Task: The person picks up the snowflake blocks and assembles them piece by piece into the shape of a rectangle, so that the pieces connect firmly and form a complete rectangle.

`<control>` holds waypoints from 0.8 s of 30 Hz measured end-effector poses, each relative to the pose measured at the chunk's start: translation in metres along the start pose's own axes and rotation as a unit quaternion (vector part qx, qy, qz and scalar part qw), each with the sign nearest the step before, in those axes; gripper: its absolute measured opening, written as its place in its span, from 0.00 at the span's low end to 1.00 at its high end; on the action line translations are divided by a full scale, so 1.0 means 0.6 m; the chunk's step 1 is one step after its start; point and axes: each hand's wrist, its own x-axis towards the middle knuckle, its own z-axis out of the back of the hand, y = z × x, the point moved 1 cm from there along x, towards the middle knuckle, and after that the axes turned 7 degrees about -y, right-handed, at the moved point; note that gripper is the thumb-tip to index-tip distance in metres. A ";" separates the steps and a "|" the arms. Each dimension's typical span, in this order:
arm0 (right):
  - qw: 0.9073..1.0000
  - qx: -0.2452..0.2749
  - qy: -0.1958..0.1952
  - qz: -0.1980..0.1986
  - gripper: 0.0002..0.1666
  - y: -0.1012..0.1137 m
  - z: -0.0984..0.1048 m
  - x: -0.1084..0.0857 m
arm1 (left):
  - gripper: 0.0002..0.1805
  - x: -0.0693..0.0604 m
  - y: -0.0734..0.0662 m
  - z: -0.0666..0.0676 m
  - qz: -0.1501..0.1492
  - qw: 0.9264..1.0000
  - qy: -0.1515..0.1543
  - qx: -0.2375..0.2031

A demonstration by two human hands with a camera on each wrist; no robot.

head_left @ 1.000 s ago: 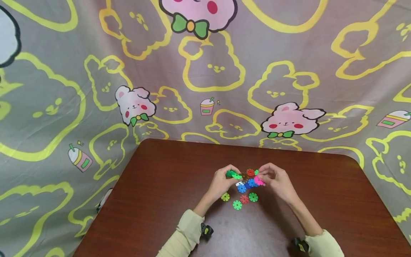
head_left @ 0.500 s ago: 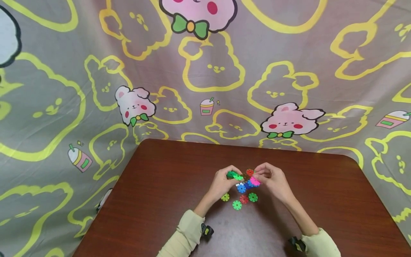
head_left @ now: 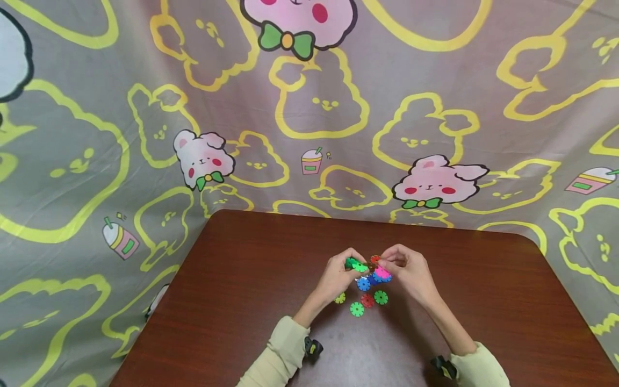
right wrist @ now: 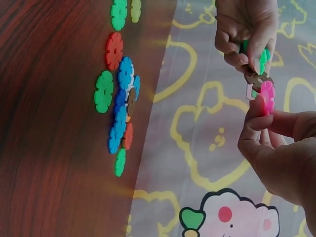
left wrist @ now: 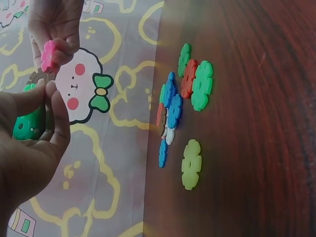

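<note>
My left hand [head_left: 338,277] holds several green notched plastic discs [left wrist: 30,123] together with a brown disc [right wrist: 256,80], raised above the table. Its fingers partly cover them. Opposite, my right hand [head_left: 411,274] pinches a pink notched disc [right wrist: 267,97] between thumb and fingers. The pink disc's edge meets the brown disc in the right wrist view; whether their slots are interlocked I cannot tell. Under the hands lie loose discs of the same kind, among them a blue disc [head_left: 364,284], a red disc [head_left: 367,300] and a green disc [head_left: 381,297].
A yellow disc [left wrist: 191,164] lies on the left of the pile, and a light green disc [head_left: 357,309] sits closest to the person. The dark wooden table [head_left: 242,279] backs onto a printed cloth [head_left: 271,107]. Each forearm carries a black strap-on device.
My right hand has moved left, bringing the pink disc up to the brown disc in my left hand. The left hand has shifted very slightly right; the loose discs stay put.
</note>
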 end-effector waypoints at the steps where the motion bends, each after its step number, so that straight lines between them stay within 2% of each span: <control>1: 1.000 -0.002 0.000 0.002 0.06 0.001 0.000 0.000 | 0.06 0.000 -0.001 -0.001 0.002 1.000 0.000 0.002; 8: 1.000 -0.015 -0.003 0.013 0.03 0.004 -0.003 0.003 | 0.06 -0.002 -0.003 -0.005 0.006 1.000 -0.005 0.013; 14: 0.999 -0.015 -0.040 -0.019 0.06 0.007 -0.011 -0.004 | 0.07 -0.008 -0.007 -0.013 -0.007 1.000 -0.011 0.022; 19: 0.997 -0.013 -0.078 -0.025 0.06 0.015 -0.018 -0.012 | 0.06 -0.010 -0.011 -0.018 -0.026 0.999 -0.036 0.017; 22: 0.996 -0.002 -0.081 -0.022 0.02 0.016 -0.019 -0.011 | 0.06 -0.008 -0.011 -0.018 -0.036 0.998 -0.057 0.018; 24: 0.997 0.009 -0.075 -0.026 0.07 0.013 -0.018 -0.009 | 0.06 -0.007 -0.010 -0.017 -0.037 0.997 -0.069 0.015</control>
